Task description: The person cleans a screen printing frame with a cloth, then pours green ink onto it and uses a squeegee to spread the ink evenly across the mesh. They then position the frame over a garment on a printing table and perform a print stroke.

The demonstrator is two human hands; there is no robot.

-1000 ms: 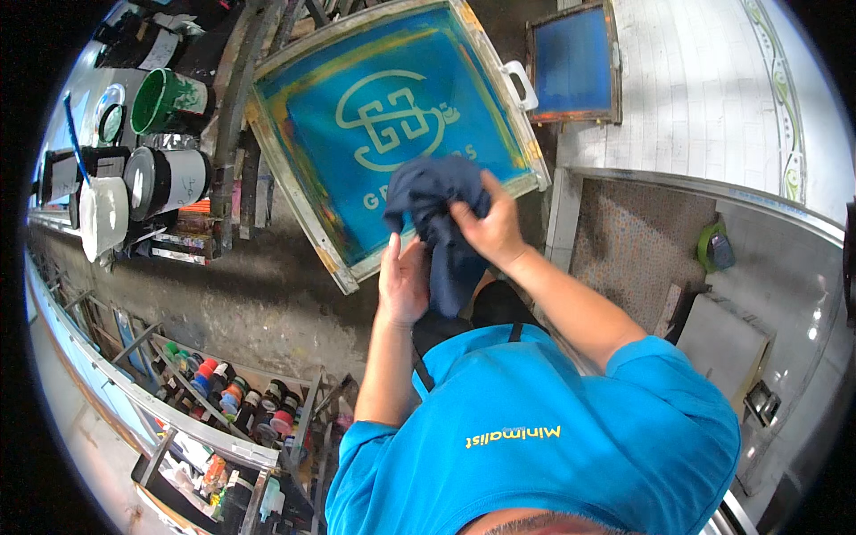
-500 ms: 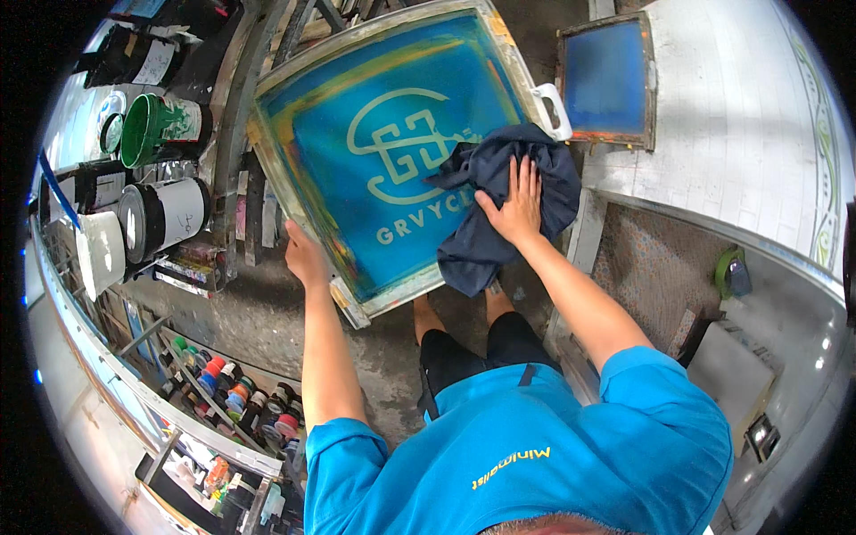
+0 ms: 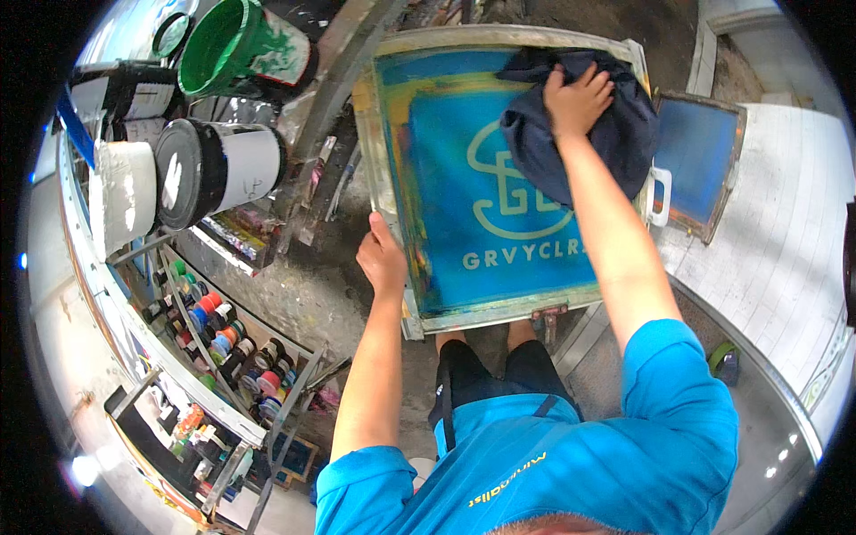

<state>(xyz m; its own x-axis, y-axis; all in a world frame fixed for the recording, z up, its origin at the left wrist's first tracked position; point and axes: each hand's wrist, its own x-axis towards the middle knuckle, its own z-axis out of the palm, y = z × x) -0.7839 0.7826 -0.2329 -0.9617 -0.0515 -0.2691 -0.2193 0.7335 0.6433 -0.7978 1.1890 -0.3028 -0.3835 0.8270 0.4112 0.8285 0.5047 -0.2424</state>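
A screen printing frame [image 3: 419, 178] with blue mesh, a pale round emblem and pale lettering stands in front of me, its wooden rim stained with ink. My left hand [image 3: 382, 259] is closed at its left edge, thumb up and the other fingers partly hidden. On the upper right of the mesh lies a bunched dark navy cloth [image 3: 624, 147]. My right hand [image 3: 580, 102] presses and grips this cloth, fingers bent and somewhat apart on top. The cloth covers part of the emblem.
To the left are a green bucket [image 3: 218, 53], a black tub with a white label [image 3: 187, 174] and a white bucket [image 3: 125, 196]. Several small paint jars [image 3: 223, 334] fill a lower shelf. A smaller blue screen [image 3: 695, 160] leans against white tiles [image 3: 776, 187] at right.
My right hand has moved the cloth upward across the mesh, uncovering more lettering. The frame now sits straighter and further right in view, with my left hand still at its edge.
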